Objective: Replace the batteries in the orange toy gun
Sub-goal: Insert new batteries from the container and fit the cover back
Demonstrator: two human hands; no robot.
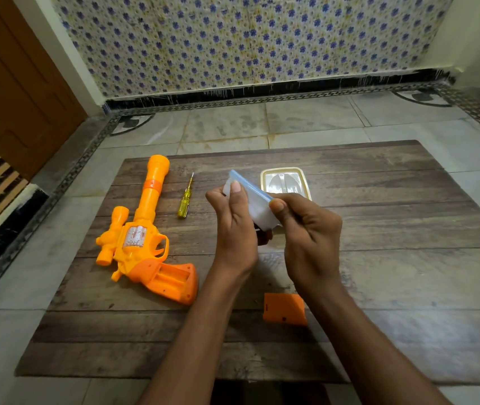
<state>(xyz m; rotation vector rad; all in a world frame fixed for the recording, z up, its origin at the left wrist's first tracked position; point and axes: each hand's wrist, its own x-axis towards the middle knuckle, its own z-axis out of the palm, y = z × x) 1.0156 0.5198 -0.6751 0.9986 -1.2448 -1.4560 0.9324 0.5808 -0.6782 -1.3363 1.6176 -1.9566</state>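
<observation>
Now, hands: left hand and right hand both grip a tilted white box.
Gun: gun lies left of the hands, grip compartment open.
Cover: cover below right hand.
Screwdriver: screwdriver between gun and hands.

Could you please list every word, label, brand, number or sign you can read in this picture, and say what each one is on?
None: no text can be read anywhere in this view.
Toy gun: a silvery patterned panel on its side, no legible letters.
Screwdriver: yellow handle, any marking too small to tell.
Plastic box held by both hands: no print visible.
Battery cover and clear lid: no print.
</observation>
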